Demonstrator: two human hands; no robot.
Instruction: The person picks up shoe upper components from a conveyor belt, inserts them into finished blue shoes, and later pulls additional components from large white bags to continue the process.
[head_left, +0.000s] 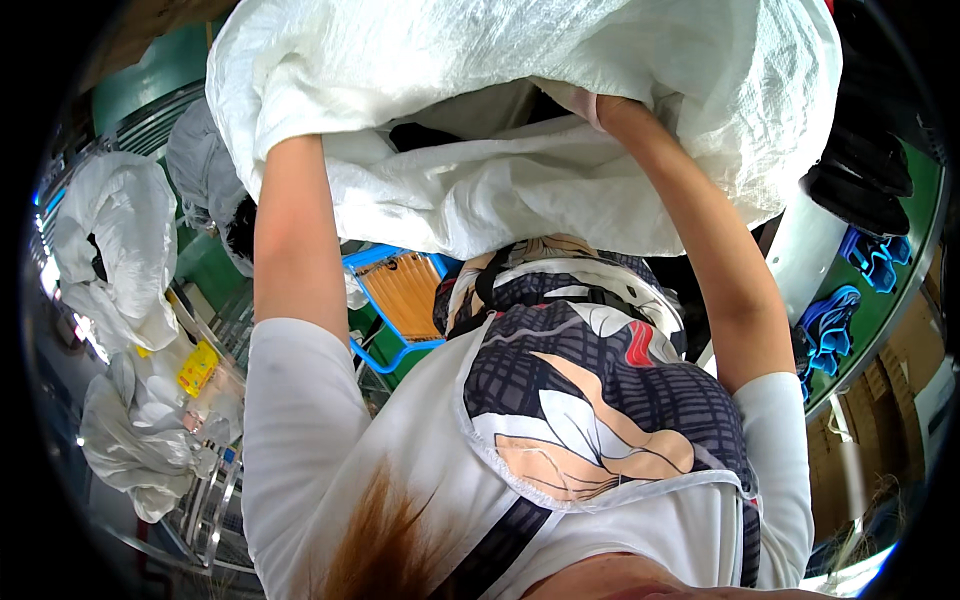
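A large white woven sack (430,190) spreads across the top of the view, its mouth gaping toward me. Dark material (425,137) shows inside the opening. Both my bare forearms reach up to the sack. At the left wrist white material covers my left hand, and I cannot make out its fingers. My right hand (575,102) goes into the mouth at the right; a pale cuff, perhaps a glove, shows at its wrist. Those fingers are hidden in the sack too. Below the sack is the patterned apron (600,400) that I wear.
A wooden-slatted stool with a blue frame (400,290) stands beyond my left arm. White bags (115,240) and a yellow packet (198,368) lie by metal racks at the left. Black shoes (858,190) and blue-and-black shoes (828,325) rest at the right, near cardboard (885,410).
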